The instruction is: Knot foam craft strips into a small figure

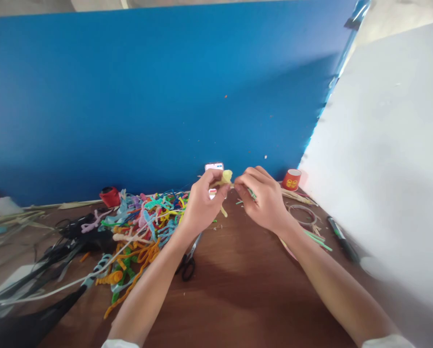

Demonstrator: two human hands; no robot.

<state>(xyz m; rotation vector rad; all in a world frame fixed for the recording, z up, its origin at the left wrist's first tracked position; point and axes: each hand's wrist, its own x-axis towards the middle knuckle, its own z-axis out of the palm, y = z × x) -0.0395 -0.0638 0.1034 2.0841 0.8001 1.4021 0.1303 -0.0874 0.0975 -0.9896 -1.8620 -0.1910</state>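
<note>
My left hand (204,202) is closed, its thumb and fingers pinching a small pale yellow piece (227,176) with a rounded top. From under that hand a yellowish strip hangs down. Close by on the right, my right hand (261,199) is closed too, with its fingertips at a thin strand that runs toward the yellow piece. Just what the strand is I cannot make out. A bit of green shows beside the right fingers. Behind my left hand a lit phone (214,166) leans upright, partly hidden. Black-handled scissors (189,268) lie below my left wrist.
Many-coloured pipe cleaners (158,217) are heaped at left, with black straps (31,309) and a white cord nearby. At right are a red paper cup (291,181), a wire coil (312,216), green strips (320,240) and a marker (343,240). A blue panel (147,96) stands behind.
</note>
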